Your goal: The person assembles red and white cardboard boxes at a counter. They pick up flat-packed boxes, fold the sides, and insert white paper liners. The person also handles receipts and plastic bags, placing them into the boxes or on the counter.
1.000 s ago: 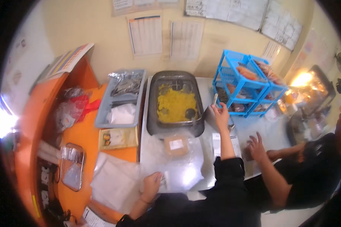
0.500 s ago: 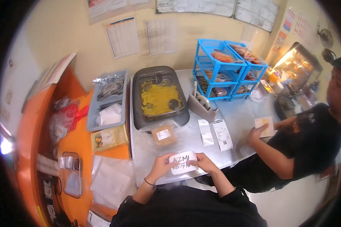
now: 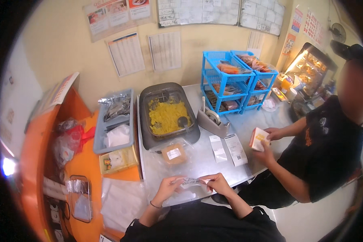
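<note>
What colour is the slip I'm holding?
The slip is white with dark writing, clearest in the head view.

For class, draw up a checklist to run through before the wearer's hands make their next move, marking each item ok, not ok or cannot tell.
1. White paper slip gripped at both ends: ok, by the left hand and the right hand.
2. One hand free: not ok, both hold the slip.
3. Slip flat: not ok, it looks bent.
4. Tape dispenser unobstructed: ok, it stands on the steel table beyond the two receipts.
5. Brown box closed inside its clear plastic: cannot tell.
6. Co-worker's hands away from the slip: ok, they hold a small carton.
</note>
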The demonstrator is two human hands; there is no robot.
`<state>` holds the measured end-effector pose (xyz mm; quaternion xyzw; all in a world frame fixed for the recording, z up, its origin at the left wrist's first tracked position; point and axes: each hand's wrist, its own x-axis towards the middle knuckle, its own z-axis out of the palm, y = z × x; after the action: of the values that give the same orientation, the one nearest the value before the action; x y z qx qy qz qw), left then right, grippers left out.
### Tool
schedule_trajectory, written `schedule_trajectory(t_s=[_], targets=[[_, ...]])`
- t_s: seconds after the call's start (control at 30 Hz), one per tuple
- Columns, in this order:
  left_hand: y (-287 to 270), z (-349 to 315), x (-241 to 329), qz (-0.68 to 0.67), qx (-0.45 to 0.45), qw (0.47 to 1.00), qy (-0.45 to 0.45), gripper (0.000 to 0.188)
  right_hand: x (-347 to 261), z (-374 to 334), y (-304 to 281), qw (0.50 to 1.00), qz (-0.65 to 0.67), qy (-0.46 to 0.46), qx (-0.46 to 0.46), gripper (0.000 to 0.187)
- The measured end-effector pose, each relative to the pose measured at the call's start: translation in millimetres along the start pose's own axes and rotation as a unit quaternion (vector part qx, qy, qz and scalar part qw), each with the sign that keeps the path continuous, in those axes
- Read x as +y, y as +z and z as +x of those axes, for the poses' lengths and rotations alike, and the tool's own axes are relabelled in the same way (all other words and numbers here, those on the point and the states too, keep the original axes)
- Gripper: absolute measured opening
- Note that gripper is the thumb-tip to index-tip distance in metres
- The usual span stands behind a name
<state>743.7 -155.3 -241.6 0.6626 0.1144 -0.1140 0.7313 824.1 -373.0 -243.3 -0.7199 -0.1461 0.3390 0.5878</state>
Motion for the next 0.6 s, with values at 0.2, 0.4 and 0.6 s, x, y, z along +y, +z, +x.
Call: schedule_trajectory(t_s=[0.2, 0.4, 0.6], targets=[[-8.0, -4.1, -21.5, -0.121, 0.026, 0.989, 0.086, 0.020, 23.8, 16.0, 23.3, 0.984, 0.176, -0.035, 0.018, 0.020], [-22.7, -12.3, -29.0, 0.071, 0.094, 0.983, 0.138, 0.017, 27.5, 17.6, 29.9, 0.994, 0.093, -0.035, 0.035, 0.021], [-6.6, -18.5, -13.3, -0.002, 0.117, 0.968, 0.223, 0.017, -2.1, 5.0, 48.5, 0.988, 0.052, -0.144, 0.014, 0.022]])
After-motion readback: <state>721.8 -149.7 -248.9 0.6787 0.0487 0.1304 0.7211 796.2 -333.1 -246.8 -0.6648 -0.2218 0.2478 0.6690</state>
